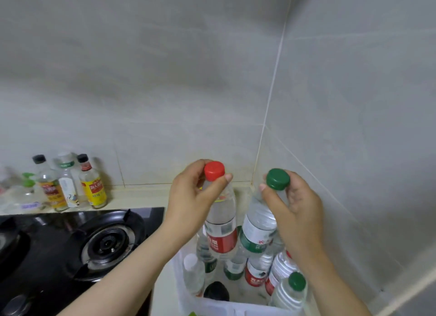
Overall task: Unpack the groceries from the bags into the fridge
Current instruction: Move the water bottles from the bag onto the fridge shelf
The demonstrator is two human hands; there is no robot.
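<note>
Left hand grips the neck of a clear water bottle just under its red cap, thumb on the near side, fingers curled round the back. Red-and-white label band on the lower body, ribbed clear plastic above, liquid inside looks clear. The bottle is upright.

Right hand pinches the neck of a second water bottle under its dark green cap, fingers curled round the neck. White label with a green band, ridged clear shoulder. It tilts slightly, top leaning right.

Both bottles stand side by side over an open translucent white bag that sits on the tabletop in the corner of the tiled wall. Their bases are down among the other bottles; cannot tell if they are lifted clear.

Inside the bag:
- a small white-capped bottle at left
- a red-labelled bottle in the middle
- a green-capped ribbed bottle at near right
- a dark round cap at the near edge

Left of the bag is a black gas hob with a round burner. Behind it, against the wall, stands a row of condiment bottles, a yellow-labelled one nearest the bag; the far left ones are blurred.
</note>
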